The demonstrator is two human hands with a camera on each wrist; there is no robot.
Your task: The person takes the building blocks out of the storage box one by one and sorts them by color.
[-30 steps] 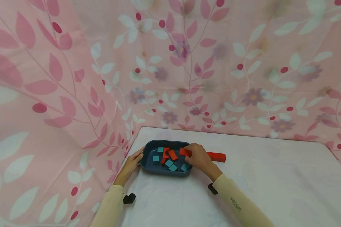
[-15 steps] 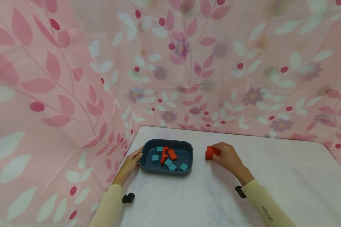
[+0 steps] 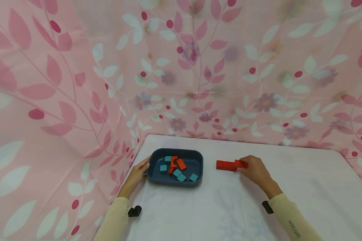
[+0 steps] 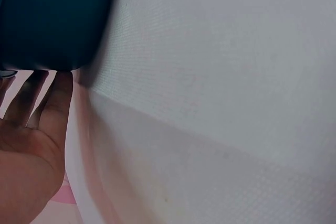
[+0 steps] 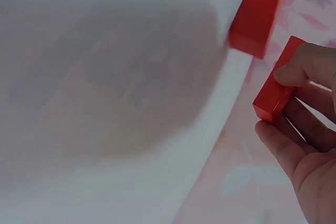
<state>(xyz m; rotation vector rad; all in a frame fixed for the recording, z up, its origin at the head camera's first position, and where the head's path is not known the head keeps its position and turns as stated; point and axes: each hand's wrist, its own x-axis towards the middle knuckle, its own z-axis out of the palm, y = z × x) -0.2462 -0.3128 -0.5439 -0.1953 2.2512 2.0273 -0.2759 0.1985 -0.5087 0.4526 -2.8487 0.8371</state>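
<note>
My right hand (image 3: 256,169) pinches a red rectangular block (image 5: 277,85) between thumb and fingers. In the head view the held block overlaps the right end of a row of red blocks (image 3: 225,165) on the white table. The right wrist view shows the row's end (image 5: 258,14) just beyond the held block. At the left, the fairly straight fingers of my left hand (image 3: 136,175) touch the left end of a dark blue tray (image 3: 196,160); the left wrist view shows their fingertips against the tray's wall (image 4: 52,19). Inside the tray lie several teal blocks (image 3: 163,169) and a few red blocks (image 3: 181,164).
A white cloth covers the table (image 3: 229,207). Pink floral fabric (image 3: 214,83) hangs behind it and along the left side. Each wrist carries a small black device, such as the one (image 3: 134,211) by the left sleeve.
My right hand has moved rightward from over the tray's right end to the row's right end, carrying a red block. The left hand has stayed at the tray.
</note>
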